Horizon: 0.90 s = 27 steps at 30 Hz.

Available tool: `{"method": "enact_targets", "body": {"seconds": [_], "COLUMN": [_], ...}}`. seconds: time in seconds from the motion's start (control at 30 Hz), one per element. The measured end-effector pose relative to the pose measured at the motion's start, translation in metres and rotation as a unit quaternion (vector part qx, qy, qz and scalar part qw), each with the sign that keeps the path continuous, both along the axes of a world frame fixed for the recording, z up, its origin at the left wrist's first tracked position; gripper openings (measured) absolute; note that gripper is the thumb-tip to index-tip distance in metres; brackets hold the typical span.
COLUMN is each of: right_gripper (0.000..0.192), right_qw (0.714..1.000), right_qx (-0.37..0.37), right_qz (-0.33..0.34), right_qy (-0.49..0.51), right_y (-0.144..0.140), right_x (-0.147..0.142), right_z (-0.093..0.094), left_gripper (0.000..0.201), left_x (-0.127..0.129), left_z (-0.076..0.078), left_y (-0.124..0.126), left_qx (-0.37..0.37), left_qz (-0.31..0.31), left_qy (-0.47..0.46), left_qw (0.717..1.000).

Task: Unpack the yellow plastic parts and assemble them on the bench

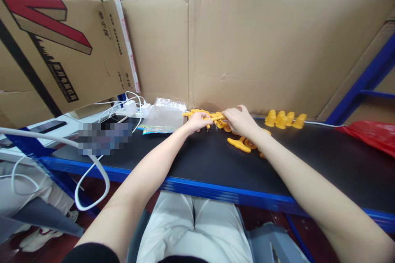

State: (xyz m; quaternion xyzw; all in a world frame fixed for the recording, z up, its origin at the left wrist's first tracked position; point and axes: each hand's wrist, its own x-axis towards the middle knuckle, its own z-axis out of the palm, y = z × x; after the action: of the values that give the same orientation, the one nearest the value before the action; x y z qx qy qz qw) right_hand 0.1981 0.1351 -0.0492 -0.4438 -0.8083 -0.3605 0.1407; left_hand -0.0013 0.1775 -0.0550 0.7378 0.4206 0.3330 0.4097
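While the person sits low in the frame, pale trousers (194,230) showing at bottom centre, both bare forearms reach up and forward over the blue table edge (216,191) onto the black table top (324,164). Left hand (199,122) near centre frame: fingers curled narrow, pinching one end of a bundle of yellow plastic sticks (203,113). Right hand (239,120) just beside it, fingers bent down over the same bundle and over a loose pile of yellow plastic pieces (239,144) lying on the mat under the wrist; whether it grips one piece cannot be told. Right of the hands, a short row of yellow cone-shaped pieces (284,119) stands upright against the back wall. Left of the hands, a clear plastic bag (165,116) lies flat, with a white charger and cables (131,107) just behind it. A white cable loop (92,181) hangs off the table's left edge. Far right of frame, a red plastic bag (370,135). Behind everything, a tall cardboard sheet (247,45) forms the backdrop; upper left, a cardboard box with a red mark (46,37) leans in.
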Motion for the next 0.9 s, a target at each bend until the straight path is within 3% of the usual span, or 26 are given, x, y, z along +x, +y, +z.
{"method": "enact_targets", "body": {"seconds": [0.2, 0.37, 0.5, 0.7, 0.83, 0.9], "right_gripper": [0.016, 0.012, 0.013, 0.015, 0.015, 0.015], "right_qw": [0.997, 0.995, 0.996, 0.997, 0.997, 0.997], "right_qx": [0.047, 0.042, 0.031, 0.026, 0.021, 0.019], "right_qz": [-0.054, -0.075, -0.068, -0.050, -0.039, -0.035], "right_qy": [0.010, 0.047, 0.054, 0.052, 0.059, 0.061], "right_y": [0.001, 0.004, 0.004, 0.005, 0.007, 0.008], "right_x": [0.013, 0.028, 0.028, 0.024, 0.026, 0.027], "right_z": [0.005, 0.006, 0.005, 0.002, 0.000, 0.000], "left_gripper": [0.013, 0.021, 0.023, 0.028, 0.024, 0.032], "left_x": [-0.003, -0.008, -0.010, -0.009, -0.008, -0.008], "left_z": [-0.004, -0.006, -0.005, -0.012, -0.015, -0.016], "left_y": [0.005, 0.012, 0.014, 0.022, 0.019, 0.016], "left_qx": [0.075, 0.161, 0.209, 0.240, 0.256, 0.257], "left_qz": [0.032, 0.052, 0.056, 0.122, 0.106, 0.093], "left_qy": [0.048, 0.085, 0.114, 0.110, 0.090, 0.092], "left_qw": [0.995, 0.982, 0.970, 0.957, 0.957, 0.958]}}
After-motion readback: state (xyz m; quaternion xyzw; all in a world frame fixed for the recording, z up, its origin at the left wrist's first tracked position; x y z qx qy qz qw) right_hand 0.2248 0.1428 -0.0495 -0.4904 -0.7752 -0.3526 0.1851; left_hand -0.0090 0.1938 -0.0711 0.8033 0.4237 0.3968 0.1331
